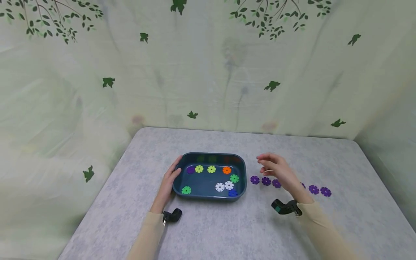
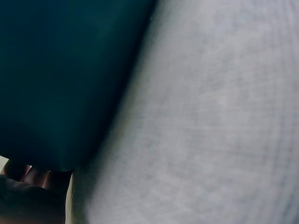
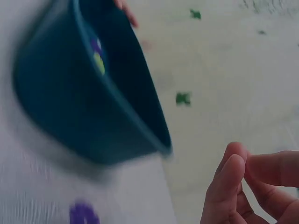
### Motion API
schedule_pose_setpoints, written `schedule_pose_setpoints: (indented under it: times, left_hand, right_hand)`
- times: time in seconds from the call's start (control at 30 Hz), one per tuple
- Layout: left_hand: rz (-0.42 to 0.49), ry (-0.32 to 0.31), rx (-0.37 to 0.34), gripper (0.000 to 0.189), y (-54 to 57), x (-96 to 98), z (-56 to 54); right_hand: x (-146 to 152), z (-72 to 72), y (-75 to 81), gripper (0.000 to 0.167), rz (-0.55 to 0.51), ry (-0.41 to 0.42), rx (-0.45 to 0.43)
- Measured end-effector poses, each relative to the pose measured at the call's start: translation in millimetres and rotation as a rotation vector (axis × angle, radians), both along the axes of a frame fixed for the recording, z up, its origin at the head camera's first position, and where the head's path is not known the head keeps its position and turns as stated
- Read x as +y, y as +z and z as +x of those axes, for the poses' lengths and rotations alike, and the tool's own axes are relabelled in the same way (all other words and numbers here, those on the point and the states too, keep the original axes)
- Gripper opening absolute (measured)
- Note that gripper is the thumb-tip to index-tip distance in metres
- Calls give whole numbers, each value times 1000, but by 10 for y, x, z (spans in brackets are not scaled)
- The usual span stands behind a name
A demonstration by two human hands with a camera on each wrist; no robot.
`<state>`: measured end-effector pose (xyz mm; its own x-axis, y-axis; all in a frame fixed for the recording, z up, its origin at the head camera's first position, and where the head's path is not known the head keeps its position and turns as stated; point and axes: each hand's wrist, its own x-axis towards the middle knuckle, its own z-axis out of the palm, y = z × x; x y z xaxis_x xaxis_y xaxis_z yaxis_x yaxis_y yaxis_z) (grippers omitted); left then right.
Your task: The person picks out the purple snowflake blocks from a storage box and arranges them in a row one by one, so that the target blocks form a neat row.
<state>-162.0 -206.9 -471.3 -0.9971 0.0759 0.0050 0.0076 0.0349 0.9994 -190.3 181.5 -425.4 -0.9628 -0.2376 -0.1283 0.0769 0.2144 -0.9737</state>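
A dark teal rectangular tray (image 1: 209, 198) sits on the table, with several notched, flower-shaped plastic discs inside. My left hand (image 1: 169, 180) holds its left side, thumb over the rim; in the left wrist view a few fingers (image 2: 35, 177) show against the tray's wall. Right of the tray, my right hand (image 1: 277, 169) hovers over a row of purple discs (image 1: 266, 181) and hides part of it. Its fingers are loosely bent, and nothing is visible between them. In the right wrist view, the thumb (image 3: 224, 186) and a fingertip appear close together or touching.
In the tray lie yellow discs (image 1: 211, 169), an orange disc (image 1: 226, 170), green discs (image 1: 186, 190), white discs (image 1: 220, 187), a blue disc (image 1: 232, 193) and a purple disc (image 1: 190, 169). A leaf-patterned curtain (image 1: 208, 72) hangs behind the grey table (image 1: 214, 231).
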Motion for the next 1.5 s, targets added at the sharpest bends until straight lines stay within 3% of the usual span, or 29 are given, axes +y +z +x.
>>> schedule_pose_setpoints:
  times: [0.1, 0.33, 0.5, 0.67, 0.83, 1.1, 1.5]
  left_hand:
    - [4, 2, 2, 48, -39, -15, -21]
    - [-7, 21, 17, 46, -272, -53, -117]
    - [-22, 40, 30, 46, -300, -57, -128]
    - [-8, 35, 28, 46, -308, -54, -137]
    - [20, 13, 16, 46, -255, -61, -127]
    - [25, -24, 2, 49, -3, -19, -21]
    - [20, -9, -1, 48, -7, -15, -20]
  right_hand:
    - [-347, -40, 35, 35, -59, 57, -24]
    - [-1079, -98, 20, 27, -126, 209, -66]
    - [-1523, -144, -34, 29, -144, 285, -93]
    - [-1842, -215, -115, 33, -148, 310, -165]
    - [-2034, -275, -207, 34, -133, 285, -237]
    - [-2187, -370, -278, 40, -174, 252, -354]
    - [-2257, -388, -285, 33, -84, 322, -360]
